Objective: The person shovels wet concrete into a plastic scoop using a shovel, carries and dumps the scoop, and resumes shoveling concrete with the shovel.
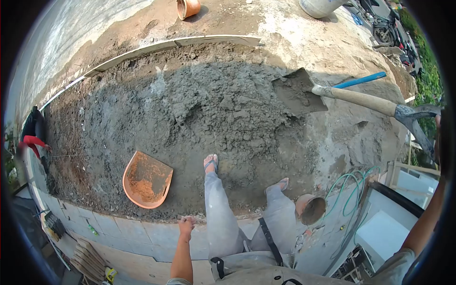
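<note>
My right hand (pixel 438 135), partly cut off by the dark right edge of the view, grips the D-shaped handle of a shovel (pixel 356 93). The shovel's wooden shaft reaches left, and its wide blade, smeared with wet cement, rests over the right side of a spread heap of grey mortar (pixel 228 99). My left hand (pixel 186 226) hangs low in front of me, fingers curled in, with nothing visible in it. An orange scoop-shaped tub (pixel 148 180), dirty inside, lies on the ground ahead and to the left of that hand.
A wooden board (pixel 166 46) edges the far side. A bucket (pixel 311 209) and green hose (pixel 349 183) lie right of my legs. A blue handle (pixel 361 80) shows behind the shovel. Another person (pixel 33 133) bends at far left. Farther off are an orange bucket (pixel 188 8) and a motorbike (pixel 384 34).
</note>
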